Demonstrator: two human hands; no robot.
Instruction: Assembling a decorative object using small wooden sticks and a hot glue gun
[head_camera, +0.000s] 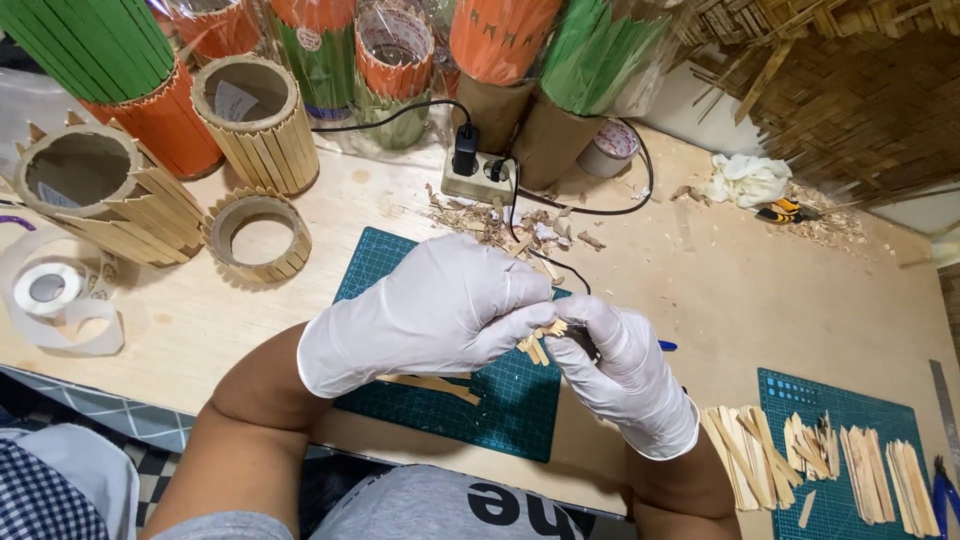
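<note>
Both gloved hands are meeting above the green cutting mat (400, 270): left hand (430, 310) pinching small wood sticks (540, 345), right hand (625, 370) gripping probably a dark tool; keeping fingertips clear seems wise.

Both hands meet over the near cutting mat (500, 400); power strip (478, 176) behind it, tape roll (48, 288) far left, stick piles (815, 462) right (on another mat)

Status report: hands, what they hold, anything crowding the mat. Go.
Left hand and right hand, both gloved, pinch small bamboo slivers together above the green cutting mat. One loose strip lies on the mat beneath them.
</note>
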